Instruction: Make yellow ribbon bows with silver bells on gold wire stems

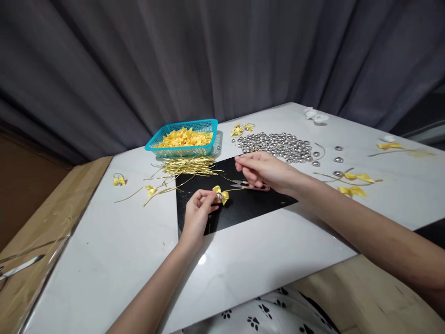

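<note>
My left hand (pixel 201 206) pinches a yellow ribbon bow (pixel 225 196) that has a silver bead (pixel 219 196) at its middle. A gold cord (pixel 236 189) runs out from the bow to the right. Above and to the right, my right hand (pixel 259 169) is raised with thumb and fingertips pressed together; whether anything thin is between them I cannot make out. Scissors (pixel 239 183) with pink handles lie under my right hand on a black mat (pixel 222 220), their handles partly hidden.
A teal basket (pixel 181 151) holds many yellow bows, with a pile of gold cords (pixel 189 165) before it. Silver beads (pixel 278 146) are heaped at the back right. Loose bows lie on both sides, one a finished-looking bow (pixel 119 180). White tissue (pixel 314 115) sits at the back edge.
</note>
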`<act>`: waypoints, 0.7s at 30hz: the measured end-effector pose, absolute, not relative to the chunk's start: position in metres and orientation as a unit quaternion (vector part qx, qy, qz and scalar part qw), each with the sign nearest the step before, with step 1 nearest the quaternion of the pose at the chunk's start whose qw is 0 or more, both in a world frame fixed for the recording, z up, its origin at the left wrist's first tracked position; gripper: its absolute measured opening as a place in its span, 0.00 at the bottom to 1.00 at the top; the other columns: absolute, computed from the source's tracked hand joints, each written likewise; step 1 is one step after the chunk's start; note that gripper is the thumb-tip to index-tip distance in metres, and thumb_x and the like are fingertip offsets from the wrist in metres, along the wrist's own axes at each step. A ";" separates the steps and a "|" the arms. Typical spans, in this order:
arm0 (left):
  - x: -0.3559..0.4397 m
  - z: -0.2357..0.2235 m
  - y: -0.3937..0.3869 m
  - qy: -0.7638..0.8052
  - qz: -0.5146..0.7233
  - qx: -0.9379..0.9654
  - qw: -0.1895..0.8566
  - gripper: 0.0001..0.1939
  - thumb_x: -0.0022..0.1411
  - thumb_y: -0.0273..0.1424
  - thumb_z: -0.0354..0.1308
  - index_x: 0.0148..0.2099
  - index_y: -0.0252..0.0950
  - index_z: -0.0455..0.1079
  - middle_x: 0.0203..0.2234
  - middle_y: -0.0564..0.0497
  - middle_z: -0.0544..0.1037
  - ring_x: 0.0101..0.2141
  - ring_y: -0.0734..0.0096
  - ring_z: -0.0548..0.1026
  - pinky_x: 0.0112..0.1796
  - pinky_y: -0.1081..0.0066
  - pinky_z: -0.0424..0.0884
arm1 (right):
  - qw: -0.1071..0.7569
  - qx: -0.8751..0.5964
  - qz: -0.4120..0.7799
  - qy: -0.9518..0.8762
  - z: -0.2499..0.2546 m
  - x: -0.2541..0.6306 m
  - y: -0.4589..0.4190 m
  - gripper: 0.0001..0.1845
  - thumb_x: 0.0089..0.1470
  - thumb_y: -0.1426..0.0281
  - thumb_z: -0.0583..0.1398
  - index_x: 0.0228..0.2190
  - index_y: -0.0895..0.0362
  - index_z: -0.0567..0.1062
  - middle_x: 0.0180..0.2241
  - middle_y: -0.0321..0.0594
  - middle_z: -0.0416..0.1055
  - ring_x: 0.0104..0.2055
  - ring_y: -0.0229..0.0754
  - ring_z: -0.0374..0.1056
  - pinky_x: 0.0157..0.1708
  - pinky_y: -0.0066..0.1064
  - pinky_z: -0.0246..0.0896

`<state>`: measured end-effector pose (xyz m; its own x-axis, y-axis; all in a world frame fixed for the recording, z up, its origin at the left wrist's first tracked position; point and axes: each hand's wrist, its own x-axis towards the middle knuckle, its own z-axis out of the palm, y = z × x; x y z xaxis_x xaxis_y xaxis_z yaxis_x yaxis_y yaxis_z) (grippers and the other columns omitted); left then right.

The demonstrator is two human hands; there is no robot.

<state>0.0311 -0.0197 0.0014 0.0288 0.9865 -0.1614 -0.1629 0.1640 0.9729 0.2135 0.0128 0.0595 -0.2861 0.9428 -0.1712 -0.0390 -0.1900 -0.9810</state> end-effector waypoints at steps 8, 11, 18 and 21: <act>0.033 0.001 -0.020 0.498 0.489 0.450 0.558 0.13 0.49 0.38 0.63 0.28 0.34 0.66 0.22 0.53 0.74 0.27 0.76 0.72 0.33 0.75 0.67 | 0.435 -0.390 0.696 -0.417 0.077 0.227 0.013 0.17 0.58 0.79 0.46 0.19 0.59 0.58 0.18 0.29 0.43 0.16 0.28 0.38 0.15 0.21 0.38; 0.035 0.001 -0.022 0.478 0.519 0.494 0.508 0.11 0.52 0.35 0.61 0.28 0.35 0.65 0.22 0.55 0.71 0.26 0.76 0.70 0.32 0.75 0.66 | 0.521 -0.353 0.662 -0.407 0.079 0.233 0.017 0.17 0.59 0.77 0.45 0.19 0.58 0.58 0.19 0.30 0.39 0.18 0.31 0.35 0.16 0.23 0.37; 0.041 0.000 -0.030 0.455 0.534 0.560 0.441 0.07 0.56 0.32 0.58 0.29 0.37 0.63 0.23 0.54 0.69 0.27 0.74 0.70 0.32 0.75 0.64 | 0.568 -0.400 0.566 -0.444 0.080 0.240 0.022 0.17 0.59 0.75 0.48 0.19 0.56 0.54 0.19 0.29 0.37 0.18 0.31 0.32 0.17 0.26 0.34; 0.038 -0.002 -0.029 0.462 0.527 0.562 0.439 0.07 0.57 0.32 0.57 0.29 0.37 0.63 0.24 0.54 0.69 0.28 0.74 0.70 0.33 0.75 0.64 | 0.603 -0.405 0.519 -0.451 0.077 0.242 0.024 0.16 0.58 0.74 0.50 0.19 0.56 0.56 0.17 0.28 0.37 0.18 0.31 0.32 0.17 0.26 0.32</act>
